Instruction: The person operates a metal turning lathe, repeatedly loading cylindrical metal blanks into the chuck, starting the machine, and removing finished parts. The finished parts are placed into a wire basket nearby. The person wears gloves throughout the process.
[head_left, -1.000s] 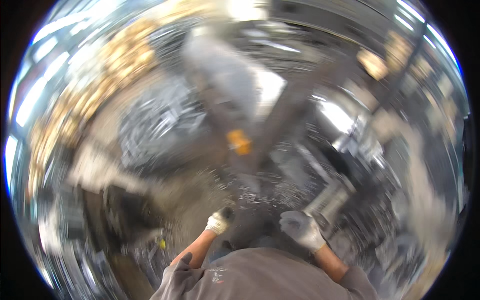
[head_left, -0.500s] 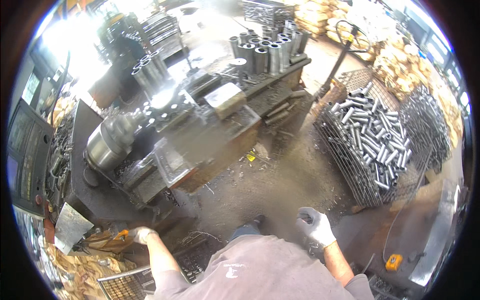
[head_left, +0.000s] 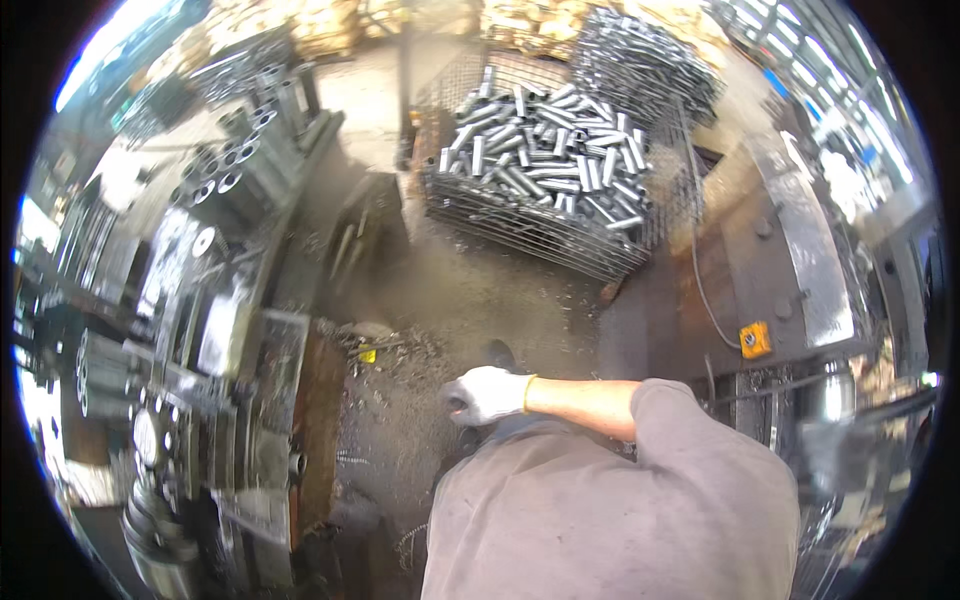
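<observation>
My right hand [head_left: 487,394], in a white glove, is held in front of my body with its forearm reaching in from the right. Its fingers are curled closed around what looks like a short metal tube [head_left: 457,406], whose dark round end shows at the left side of the glove. The glove covers the rest of it. My left hand is out of view. Beyond the hand, a wire-mesh bin [head_left: 540,232] is heaped with short shiny metal tubes [head_left: 550,150]. To the left stands a lathe-like machine [head_left: 325,420], with a metal chuck [head_left: 160,535] low at its near end.
Thicker upright tubes [head_left: 230,185] stand at the far left. On the right is a metal bench [head_left: 660,340] carrying a yellow control box [head_left: 755,340] on a cable. Metal shavings and a yellow scrap [head_left: 368,355] lie on the floor. Tan sacks [head_left: 530,25] are stacked behind.
My view has turned to the right, bringing the tube bin to the middle. My right hand has swung left across my body, still closed. The left hand has gone out of view.
</observation>
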